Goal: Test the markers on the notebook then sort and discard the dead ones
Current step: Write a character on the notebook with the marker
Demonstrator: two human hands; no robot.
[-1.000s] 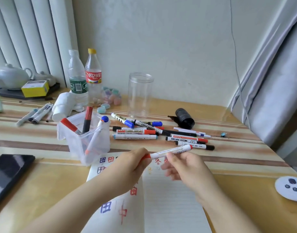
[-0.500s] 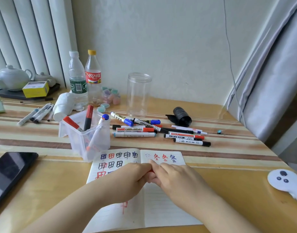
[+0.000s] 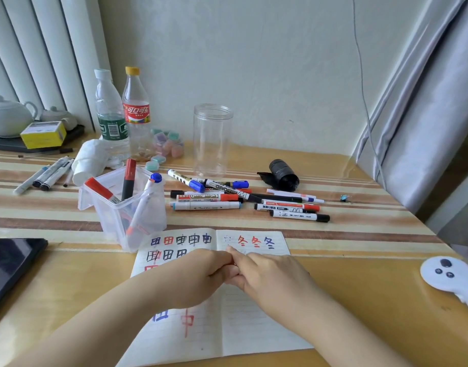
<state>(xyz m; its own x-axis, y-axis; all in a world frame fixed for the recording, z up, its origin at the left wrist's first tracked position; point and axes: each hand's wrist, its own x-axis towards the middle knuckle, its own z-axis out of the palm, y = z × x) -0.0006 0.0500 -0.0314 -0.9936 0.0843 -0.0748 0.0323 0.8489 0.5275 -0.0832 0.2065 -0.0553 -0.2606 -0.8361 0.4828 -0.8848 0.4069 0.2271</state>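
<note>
Both hands meet over the open notebook (image 3: 227,321), which lies at the desk's (image 3: 373,300) near edge. The left hand (image 3: 198,276) and the right hand (image 3: 270,274) have their fingers curled in, knuckles touching, around a marker of which only a sliver of red (image 3: 233,264) shows between them; probably cap and barrel are being pulled apart or pressed together, though the grip itself is hidden. Such a marker is light, stiff and smooth plastic, so it wants a firm pinch on the barrel middle and another on the cap. The untested markers (image 3: 243,200) lie loose toward the desk's middle, behind the notebook; the clear bin (image 3: 127,207) just beyond the notebook's far left corner holds several upright.
</note>
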